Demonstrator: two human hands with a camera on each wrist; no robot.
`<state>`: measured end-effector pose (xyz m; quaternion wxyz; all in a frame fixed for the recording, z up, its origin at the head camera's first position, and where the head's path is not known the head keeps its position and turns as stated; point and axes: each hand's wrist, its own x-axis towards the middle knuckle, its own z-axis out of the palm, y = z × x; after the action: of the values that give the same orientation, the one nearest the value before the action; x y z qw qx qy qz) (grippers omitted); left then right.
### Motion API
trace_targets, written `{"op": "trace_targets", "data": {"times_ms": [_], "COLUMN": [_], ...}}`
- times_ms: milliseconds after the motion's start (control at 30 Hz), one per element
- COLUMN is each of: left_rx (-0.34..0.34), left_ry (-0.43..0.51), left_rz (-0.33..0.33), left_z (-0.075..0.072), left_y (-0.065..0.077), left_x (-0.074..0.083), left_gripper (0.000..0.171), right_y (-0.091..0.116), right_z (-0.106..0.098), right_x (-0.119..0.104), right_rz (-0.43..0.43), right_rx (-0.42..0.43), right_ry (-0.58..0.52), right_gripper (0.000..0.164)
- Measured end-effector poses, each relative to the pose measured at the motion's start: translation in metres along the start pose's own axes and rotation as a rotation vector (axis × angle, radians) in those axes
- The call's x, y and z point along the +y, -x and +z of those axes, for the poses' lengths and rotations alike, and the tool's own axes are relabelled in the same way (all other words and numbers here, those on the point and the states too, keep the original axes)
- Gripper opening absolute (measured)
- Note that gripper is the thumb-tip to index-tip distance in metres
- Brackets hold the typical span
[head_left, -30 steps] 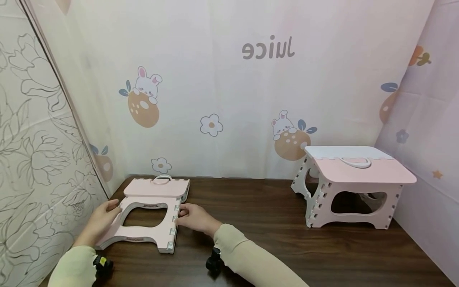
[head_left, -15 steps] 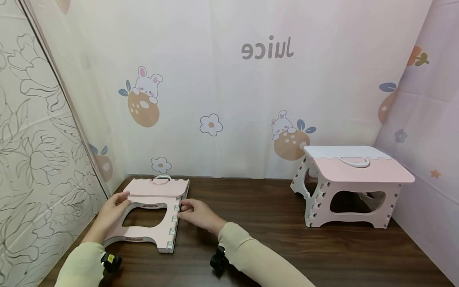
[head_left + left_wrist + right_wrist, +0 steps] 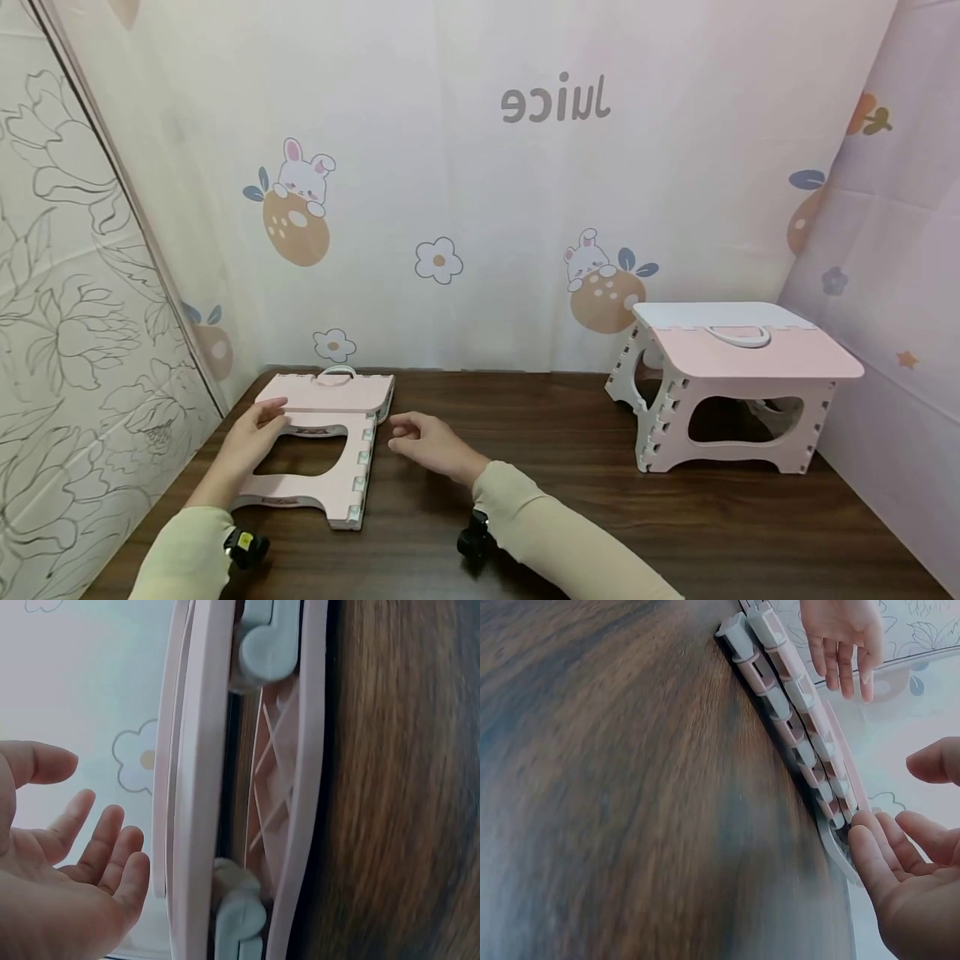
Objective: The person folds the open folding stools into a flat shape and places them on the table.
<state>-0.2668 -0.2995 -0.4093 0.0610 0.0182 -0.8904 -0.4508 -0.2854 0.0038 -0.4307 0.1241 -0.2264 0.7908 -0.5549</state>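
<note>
A folded pink and white folding stool (image 3: 300, 485) lies flat at the table's left side, its white carry handle (image 3: 339, 371) toward the wall. My left hand (image 3: 251, 437) hovers over the stool's left part with relaxed fingers; the left wrist view has this hand (image 3: 67, 892) beside the stool's pale edge (image 3: 199, 787), holding nothing. Just off the stool's right side is my right hand (image 3: 435, 446), its fingers loosely bent. In the right wrist view its fingertips (image 3: 862, 847) overlap the far end of the hinged edge (image 3: 780, 697).
A second pink and white folding stool (image 3: 750, 354) stands unfolded at the right on the dark wooden table (image 3: 510, 433). Behind the table hangs a printed curtain (image 3: 480, 183). A patterned panel (image 3: 75, 292) borders the left side.
My left hand has left the stool's left edge and shifted right and farther back over it. The right hand has drawn away from the right edge. The folded stool stays in place.
</note>
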Motion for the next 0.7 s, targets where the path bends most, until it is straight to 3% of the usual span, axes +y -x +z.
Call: {"op": "trace_targets", "data": {"times_ms": [700], "left_rx": [-0.055], "left_ry": [0.077], "left_rz": [0.086], "left_z": [0.025], "left_y": [0.001], "left_x": [0.023], "left_gripper": [0.046], "right_y": [0.023], "right_z": [-0.048], "right_x": [0.016], "right_rz": [-0.028], "right_rx": [0.064], "right_ry": [0.121], "right_gripper": [0.037]}}
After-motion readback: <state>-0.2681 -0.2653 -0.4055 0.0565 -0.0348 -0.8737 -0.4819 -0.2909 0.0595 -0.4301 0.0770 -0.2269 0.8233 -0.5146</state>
